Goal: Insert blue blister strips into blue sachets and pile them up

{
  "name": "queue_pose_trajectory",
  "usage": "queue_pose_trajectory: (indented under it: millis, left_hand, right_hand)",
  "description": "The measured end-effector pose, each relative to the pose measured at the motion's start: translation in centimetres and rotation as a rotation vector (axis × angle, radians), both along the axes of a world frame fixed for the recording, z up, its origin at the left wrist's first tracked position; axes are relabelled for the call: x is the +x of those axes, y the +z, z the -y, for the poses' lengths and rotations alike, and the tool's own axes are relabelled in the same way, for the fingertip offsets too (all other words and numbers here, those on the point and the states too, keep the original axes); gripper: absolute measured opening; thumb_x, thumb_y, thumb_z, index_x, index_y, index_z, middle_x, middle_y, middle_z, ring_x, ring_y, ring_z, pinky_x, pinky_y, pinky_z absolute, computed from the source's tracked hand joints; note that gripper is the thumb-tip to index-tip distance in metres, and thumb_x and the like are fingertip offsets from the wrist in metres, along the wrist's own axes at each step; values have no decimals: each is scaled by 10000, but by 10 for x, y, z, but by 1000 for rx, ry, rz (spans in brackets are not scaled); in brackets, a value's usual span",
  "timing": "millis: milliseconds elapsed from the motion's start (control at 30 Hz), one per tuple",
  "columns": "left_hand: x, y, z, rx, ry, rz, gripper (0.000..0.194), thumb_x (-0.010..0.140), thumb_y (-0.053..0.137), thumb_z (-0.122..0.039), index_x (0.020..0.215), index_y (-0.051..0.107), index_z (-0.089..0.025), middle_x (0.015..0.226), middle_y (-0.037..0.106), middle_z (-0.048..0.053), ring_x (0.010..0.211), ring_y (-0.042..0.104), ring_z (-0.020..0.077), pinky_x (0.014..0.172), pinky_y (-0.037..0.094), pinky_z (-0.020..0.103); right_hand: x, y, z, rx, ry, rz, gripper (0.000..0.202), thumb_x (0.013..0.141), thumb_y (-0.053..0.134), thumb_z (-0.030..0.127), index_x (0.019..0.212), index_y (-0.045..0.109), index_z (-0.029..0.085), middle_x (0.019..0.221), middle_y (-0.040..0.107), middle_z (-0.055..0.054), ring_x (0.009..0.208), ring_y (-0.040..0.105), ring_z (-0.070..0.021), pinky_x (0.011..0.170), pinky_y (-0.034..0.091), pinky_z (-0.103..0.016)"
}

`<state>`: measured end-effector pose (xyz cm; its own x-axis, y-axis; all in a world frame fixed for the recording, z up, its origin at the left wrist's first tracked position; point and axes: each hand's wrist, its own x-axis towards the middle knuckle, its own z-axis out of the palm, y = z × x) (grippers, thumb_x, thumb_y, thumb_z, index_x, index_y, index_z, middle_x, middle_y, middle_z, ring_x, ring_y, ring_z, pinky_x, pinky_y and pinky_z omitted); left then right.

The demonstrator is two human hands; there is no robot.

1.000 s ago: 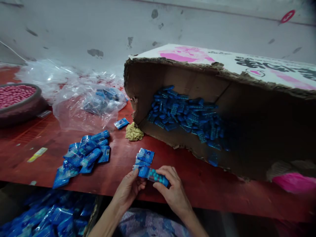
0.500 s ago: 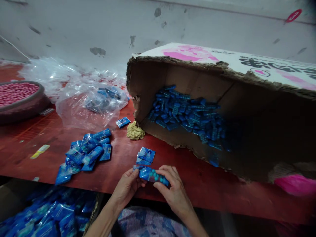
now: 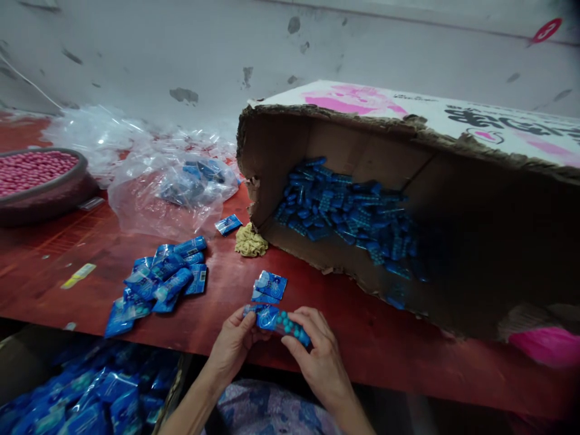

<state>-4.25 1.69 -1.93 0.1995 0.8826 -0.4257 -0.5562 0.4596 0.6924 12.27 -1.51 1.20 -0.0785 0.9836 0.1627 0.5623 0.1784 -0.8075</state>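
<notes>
Left hand (image 3: pixel 235 338) and right hand (image 3: pixel 321 345), fingers clamping one glossy blue packet (image 3: pixel 274 319) of round turquoise beads (image 3: pixel 289 325)

Your view: turned slightly left; carton (image 3: pixel 353 136) sits farther right.
Held packet (image 3: pixel 266 316): now shows apart from the flat packets (image 3: pixel 272 285).

1 head-worn camera looks forward and down across the bench (image 3: pixel 389 356) toward the wall (image 3: pixel 136 54), with the left hand (image 3: pixel 234 341) and right hand (image 3: pixel 319 350) near, low in view.
</notes>
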Motion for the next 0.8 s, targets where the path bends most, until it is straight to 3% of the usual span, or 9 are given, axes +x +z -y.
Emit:
queue_pose_trajectory:
  millis: [267,567,667,800]
  left_hand:
    - [-2,4,-1,-26,26,-1,196,640,691,-299,735,637,-137,638,672,25,563,606,138,554,509,262]
    - [-1,-1,1,1,13,-19,171,675,660,-301,749,638,-149,623,657,13,557,591,125,564,492,253]
    - [2,0,0,0,32,-63,170,651,683,-277,749,640,-145,643,667,15,575,594,125,582,489,250]
    - [10,5,1,-119,61,64,176,674,659,-310,754,630,-156,681,675,17,624,609,133,619,488,257]
  right_hand:
    - [-4,-4,1,57,-8,24,301,743,587,128,1020,554,242,994,560,-43,935,527,-190,818,446,-297]
    - [-5,-5,2,121,-21,99,322,741,598,141,1045,553,238,1007,560,-53,929,526,-204,799,459,-312]
    - [-9,-10,1,125,-21,113,317,743,603,156,1044,547,237,998,560,-53,921,528,-207,796,468,-327]
    - [-21,-25,0,180,-48,199,285,789,555,190,1068,552,244,1045,559,-66,934,526,-222,812,468,-377]
